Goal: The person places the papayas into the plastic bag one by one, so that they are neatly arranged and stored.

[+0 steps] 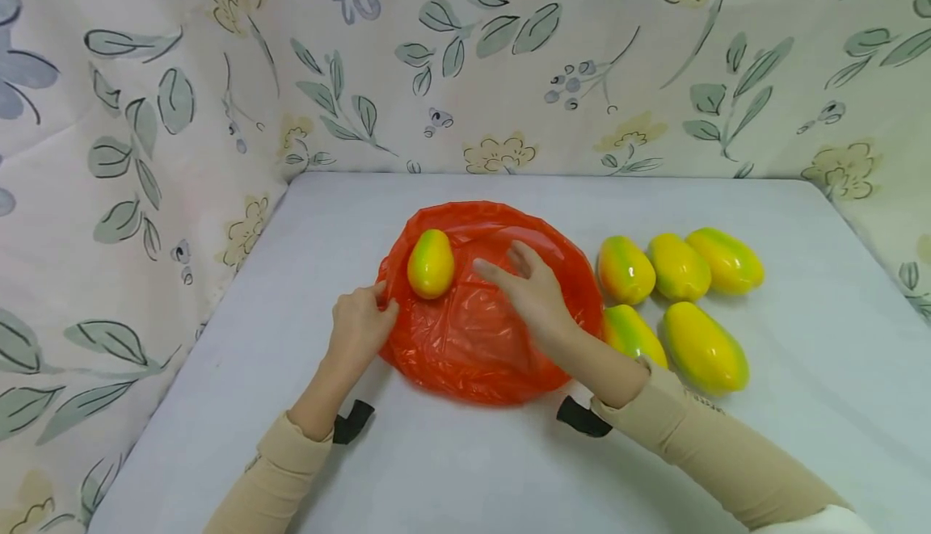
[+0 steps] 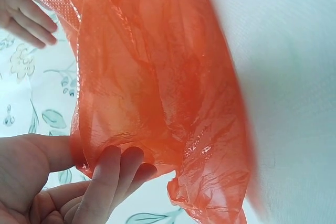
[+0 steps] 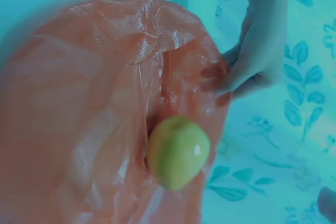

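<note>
The right forearm point(image 1: 618, 372) hid part of one mango point(image 1: 631, 334) on the table. In the left wrist view the orange bag point(image 2: 157, 93) ran off the top and bottom edges, its right side blurred. The right wrist view was blue-tinted and soft.

- The plastic bag point(image 1: 480, 332) lies flat at the middle of the table point(image 1: 800, 405).
- One mango point(image 1: 431, 263) rests on the bag at its ten o'clock.
- Five mangoes point(image 1: 676, 300) cluster on the table at the bag's three o'clock, just beside it.
- A patterned cloth point(image 1: 145, 114) hangs at twelve and nine o'clock of the table.
</note>
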Demonstrator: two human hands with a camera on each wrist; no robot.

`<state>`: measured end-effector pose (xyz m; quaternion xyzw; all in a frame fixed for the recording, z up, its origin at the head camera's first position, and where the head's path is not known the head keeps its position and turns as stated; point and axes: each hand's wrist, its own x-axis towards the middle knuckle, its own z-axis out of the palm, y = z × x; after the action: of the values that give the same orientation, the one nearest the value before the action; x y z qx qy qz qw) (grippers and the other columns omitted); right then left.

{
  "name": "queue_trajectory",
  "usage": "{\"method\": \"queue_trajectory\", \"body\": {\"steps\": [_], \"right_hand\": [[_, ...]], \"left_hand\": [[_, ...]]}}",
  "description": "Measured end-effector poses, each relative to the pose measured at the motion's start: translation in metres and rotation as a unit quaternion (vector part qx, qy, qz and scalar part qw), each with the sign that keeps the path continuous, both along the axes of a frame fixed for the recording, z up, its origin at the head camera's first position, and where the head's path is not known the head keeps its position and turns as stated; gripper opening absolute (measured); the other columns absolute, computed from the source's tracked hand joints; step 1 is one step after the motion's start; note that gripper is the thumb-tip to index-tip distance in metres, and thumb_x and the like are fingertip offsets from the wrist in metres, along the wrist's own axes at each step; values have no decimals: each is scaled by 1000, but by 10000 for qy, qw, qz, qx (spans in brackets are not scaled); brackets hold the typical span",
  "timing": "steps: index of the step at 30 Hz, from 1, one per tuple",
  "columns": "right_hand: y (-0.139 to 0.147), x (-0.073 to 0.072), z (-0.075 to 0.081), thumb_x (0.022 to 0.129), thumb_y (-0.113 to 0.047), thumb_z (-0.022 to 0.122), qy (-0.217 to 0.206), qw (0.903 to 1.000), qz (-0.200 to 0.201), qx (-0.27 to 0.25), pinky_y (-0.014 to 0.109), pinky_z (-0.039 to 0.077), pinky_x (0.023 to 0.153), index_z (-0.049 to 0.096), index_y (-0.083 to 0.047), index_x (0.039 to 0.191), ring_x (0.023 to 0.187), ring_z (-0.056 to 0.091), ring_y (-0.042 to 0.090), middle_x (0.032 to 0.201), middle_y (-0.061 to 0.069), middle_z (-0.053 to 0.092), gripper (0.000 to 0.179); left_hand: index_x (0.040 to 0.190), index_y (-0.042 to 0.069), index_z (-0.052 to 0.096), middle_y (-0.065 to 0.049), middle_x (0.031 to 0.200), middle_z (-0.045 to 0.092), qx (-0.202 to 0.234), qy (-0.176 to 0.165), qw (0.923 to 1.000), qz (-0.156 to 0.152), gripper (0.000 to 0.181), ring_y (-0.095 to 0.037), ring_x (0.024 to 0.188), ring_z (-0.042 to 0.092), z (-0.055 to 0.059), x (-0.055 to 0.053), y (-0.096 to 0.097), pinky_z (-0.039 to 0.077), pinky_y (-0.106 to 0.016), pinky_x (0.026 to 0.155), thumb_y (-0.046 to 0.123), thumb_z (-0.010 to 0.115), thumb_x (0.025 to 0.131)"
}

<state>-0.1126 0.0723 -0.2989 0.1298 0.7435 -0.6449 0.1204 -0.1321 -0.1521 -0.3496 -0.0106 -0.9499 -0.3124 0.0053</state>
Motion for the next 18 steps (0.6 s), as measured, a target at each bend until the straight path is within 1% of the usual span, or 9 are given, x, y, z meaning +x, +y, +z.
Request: {"method": "queue_trajectory", "body": {"steps": [2,5,8,10,13,15,16,18], "right_hand": [[8,7,3,90,-41,66,133,9999,29,9,48,35,107,23,-18,155,143,26,23,157,1,28,82],[23,17,9,91,-40,65,304,9995,33,19,48,34,108,22,-17,156,143,27,23,157,2,29,81],[39,27,14,92,-40,64,363,9993,-20,-96,48,31,110,20,-17,156,144,25,23,158,2,28,82],[51,34,16,93,-38,63,388,9991,-62,-179,48,29,111,17,-18,157,145,23,22,159,2,25,82],[70,41,17,95,-38,61,526,9985,-162,-45,47,28,112,16,-17,157,145,23,22,159,3,24,80],[85,45,16,96,-38,59,632,9975,-262,163,47,28,111,16,-16,157,145,23,23,159,5,24,78],[93,46,15,96,-39,58,691,9966,-339,299,48,28,111,16,-16,157,145,23,25,159,6,24,78],[109,49,12,96,-39,58,770,9947,-529,427,48,25,112,15,-15,157,145,22,26,159,7,23,78]], "left_hand": [[129,-9,57,-17,74,64,1,7,10000,-10,42,-15,41,42,0,0,0,36,-22,44,8,60,91],[130,-9,56,-14,68,60,7,-30,10000,-32,42,-15,41,42,0,0,-1,36,-22,44,8,59,91],[130,-8,56,-10,60,53,17,-84,10000,-41,42,-16,40,41,-1,0,-2,36,-22,44,7,59,91],[131,-8,56,-9,59,51,34,-103,9999,-35,42,-16,41,42,-1,-1,-2,37,-22,45,7,59,91],[131,-8,55,-9,58,52,62,-121,9999,-14,43,-16,41,43,-1,-1,-2,37,-22,45,8,59,91],[131,-8,55,-9,58,52,74,-124,9999,-4,42,-16,41,42,-1,-1,-2,37,-22,45,7,59,91],[130,-8,56,-9,57,51,71,-117,9999,-3,42,-16,42,42,-1,-1,-2,37,-22,45,7,59,91],[130,-9,56,-9,57,52,81,-100,9999,1,42,-17,41,42,-2,-1,-2,37,-22,45,7,59,91]]}}
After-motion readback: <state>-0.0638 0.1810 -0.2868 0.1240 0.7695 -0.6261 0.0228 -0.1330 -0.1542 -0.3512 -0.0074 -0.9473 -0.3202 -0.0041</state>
